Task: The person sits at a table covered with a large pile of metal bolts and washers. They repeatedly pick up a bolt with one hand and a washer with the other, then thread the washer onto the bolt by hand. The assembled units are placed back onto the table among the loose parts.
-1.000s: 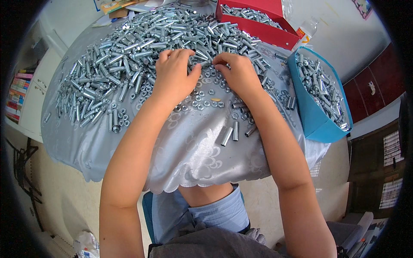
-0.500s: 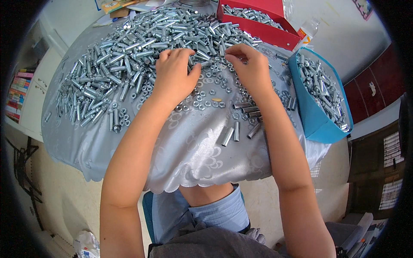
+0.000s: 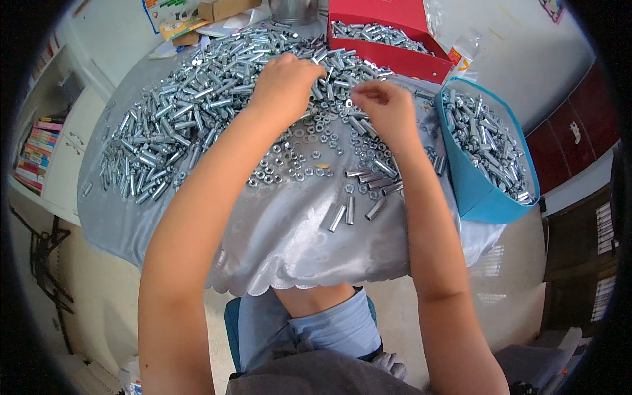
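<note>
A broad heap of silver sleeve anchor bolts (image 3: 217, 82) covers the far part of the table. My left hand (image 3: 286, 85) reaches over the heap's near right side, fingers curled down and together; its fingertips are mostly hidden. To its right, my right hand (image 3: 390, 108) has thumb and fingers pinched, with a small metal ring (image 3: 349, 103), a nut or washer, at their tips. Between and below the hands lie loose hex nuts (image 3: 277, 161) and flat washers. Several bare metal sleeves (image 3: 372, 179) lie near my right wrist, with a few more sleeves (image 3: 349, 210) closer to me.
A blue fabric bin (image 3: 490, 201) full of bolts stands at the right table edge. Behind is an open red box (image 3: 395, 58) with more bolts, beside a clear plastic bottle (image 3: 465, 49). A metal container (image 3: 294, 10) and cardboard (image 3: 227, 8) sit at the back. A silver-grey cloth (image 3: 276, 243) covers the table.
My left hand has moved farther out over the heap, its fingers now curled down. My right hand has shifted slightly right and nearer; a small metal ring now shows at its fingertips.
</note>
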The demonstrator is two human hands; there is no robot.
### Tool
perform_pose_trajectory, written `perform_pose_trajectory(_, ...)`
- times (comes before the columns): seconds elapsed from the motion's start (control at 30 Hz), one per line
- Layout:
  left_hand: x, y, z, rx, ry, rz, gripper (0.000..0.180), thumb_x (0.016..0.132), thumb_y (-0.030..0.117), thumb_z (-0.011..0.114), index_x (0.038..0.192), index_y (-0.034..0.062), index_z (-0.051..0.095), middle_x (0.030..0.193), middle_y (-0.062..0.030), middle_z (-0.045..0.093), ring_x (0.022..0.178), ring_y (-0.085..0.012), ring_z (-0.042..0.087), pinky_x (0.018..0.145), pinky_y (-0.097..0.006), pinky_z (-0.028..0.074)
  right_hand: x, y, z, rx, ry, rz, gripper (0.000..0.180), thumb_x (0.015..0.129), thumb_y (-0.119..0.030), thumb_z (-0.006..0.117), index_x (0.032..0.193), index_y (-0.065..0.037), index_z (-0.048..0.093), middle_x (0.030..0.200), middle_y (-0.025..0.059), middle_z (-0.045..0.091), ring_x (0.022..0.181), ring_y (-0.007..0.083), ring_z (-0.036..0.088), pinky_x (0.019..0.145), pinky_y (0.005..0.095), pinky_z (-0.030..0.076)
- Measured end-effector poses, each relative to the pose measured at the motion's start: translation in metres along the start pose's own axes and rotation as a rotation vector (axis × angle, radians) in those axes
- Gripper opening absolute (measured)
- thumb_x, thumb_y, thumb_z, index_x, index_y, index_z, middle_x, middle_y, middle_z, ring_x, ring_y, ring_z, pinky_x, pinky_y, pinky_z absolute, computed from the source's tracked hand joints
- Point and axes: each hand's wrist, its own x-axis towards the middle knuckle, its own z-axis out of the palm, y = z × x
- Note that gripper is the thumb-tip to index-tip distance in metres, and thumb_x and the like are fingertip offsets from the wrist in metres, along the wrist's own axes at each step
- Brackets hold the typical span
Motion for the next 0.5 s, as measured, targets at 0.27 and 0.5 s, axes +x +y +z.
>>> perform_pose_trajectory(0.27, 0.005, -0.011, 0.061, 0.012, -0.154, 0.170, 0.025, 0.074, 0.005, 0.052, 0.095, 0.0124, 0.065, 0.098, 0.0003, 0.063, 0.096, -0.0206, 0.053, 0.085, -0.035, 0.042, -0.008, 0.006, -0.004, -0.326, -0.271, -0.044, 0.015, 0.070, -0.003, 0.066, 0.085, 0.000, 0.065, 0.074, 0.0106, 0.065, 0.069, 0.0146, 0.061, 0.066, 0.0269, 0.048)
perform_pose_trajectory(0.5, 0.002, -0.007, 0.053, -0.066, -0.136, 0.093, 0.021, 0.071, 0.009, 0.063, 0.093, 0.0093, 0.063, 0.090, -0.0034, 0.062, 0.091, -0.0231, 0.055, 0.081, -0.036, 0.043, -0.007, 0.009, -0.003, -0.257, -0.230, -0.081, 0.015, 0.068, -0.003, 0.065, 0.083, -0.001, 0.065, 0.073, 0.0129, 0.064, 0.066, 0.0197, 0.062, 0.065, 0.0288, 0.048)
